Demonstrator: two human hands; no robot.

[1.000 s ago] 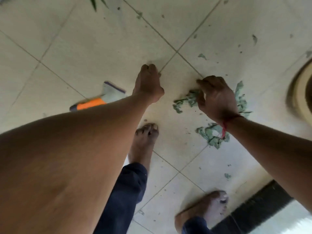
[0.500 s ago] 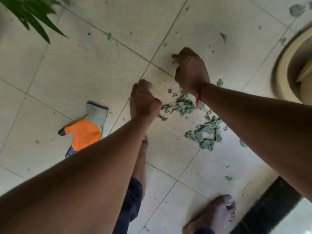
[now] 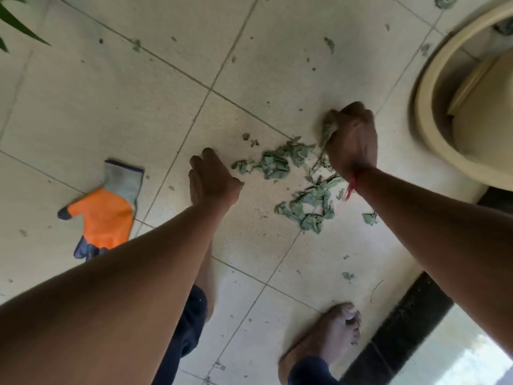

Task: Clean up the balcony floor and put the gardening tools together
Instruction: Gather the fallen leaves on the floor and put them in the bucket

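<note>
Head view: dried green leaves (image 3: 274,163) are seen scattered over the tiled floor (image 3: 111,107) near the middle, with a second clump (image 3: 311,209) just toward 5 o'clock of the first. The right hand (image 3: 351,140), at 2 o'clock from centre, is clenched around a tuft of the leaves, and a red thread (image 3: 350,187) is tied at its wrist. The left hand (image 3: 211,179) is held released beside the leaves, fingers loose, nothing grasped. An orange and grey gardening glove (image 3: 105,212) lies flat at 9 o'clock, well apart from the leaves. A beige round tub (image 3: 427,107) is seen at 2 o'clock, and a bare foot (image 3: 330,337) at 5 o'clock.
</note>
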